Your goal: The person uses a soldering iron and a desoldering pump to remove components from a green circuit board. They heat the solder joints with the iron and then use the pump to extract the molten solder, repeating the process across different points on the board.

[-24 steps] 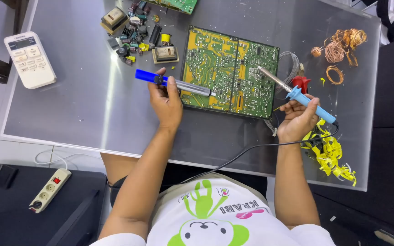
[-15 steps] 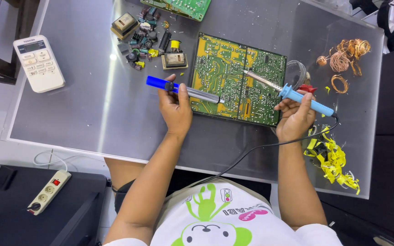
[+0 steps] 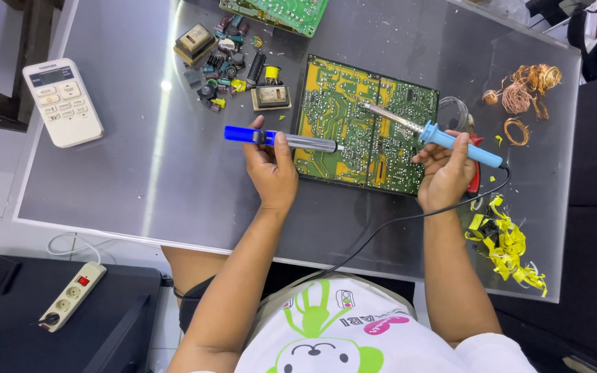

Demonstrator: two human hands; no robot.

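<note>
**Two tools meet over a bare circuit board**

A green circuit board (image 3: 366, 124) lies solder-side up on the grey table top (image 3: 139, 173), just ahead of the person, flat so that both tools can come at its joints from either side. The right hand (image 3: 445, 169) is closed round the light-blue handle of a soldering iron (image 3: 428, 130), held like a pen; the metal tip slants up and left onto the upper middle of the board, and its black cord trails back toward the body, clear of the work. The left hand (image 3: 272, 166) grips a desoldering pump (image 3: 281, 139), blue plunger end pointing left, silver barrel reaching right so that the nozzle sits over the board's left part. The two tips are near each other but apart.

Beyond the board's left corner sits a heap of pulled components (image 3: 233, 65), capacitors and small transformers, kept out of the working area. A second green board (image 3: 281, 10) lies at the far edge. Copper wire coils (image 3: 523, 90) rest at far right, yellow tape scraps (image 3: 509, 245) near right, a white remote control (image 3: 62, 102) far left.
</note>
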